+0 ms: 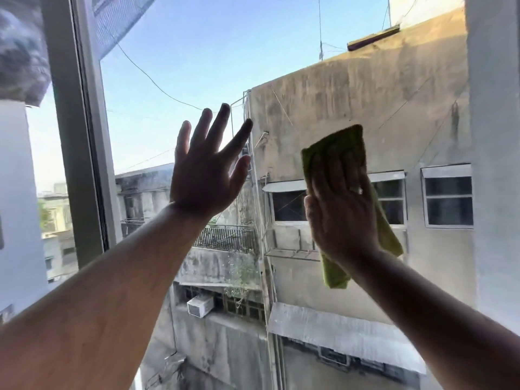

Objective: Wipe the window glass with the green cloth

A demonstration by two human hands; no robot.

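The window glass (197,52) fills most of the view, with sky and concrete buildings behind it. My right hand (342,209) presses the green cloth (340,142) flat against the pane, right of centre. The cloth sticks out above my fingers and hangs down below my wrist. My left hand (206,167) is raised at centre with its fingers spread and nothing in it, close to the glass; whether it touches the pane I cannot tell.
A grey vertical window frame (76,142) stands at the left, with another pane beyond it. A white wall or frame edge (495,164) bounds the glass on the right. A dark netted fabric (22,52) hangs at the top left.
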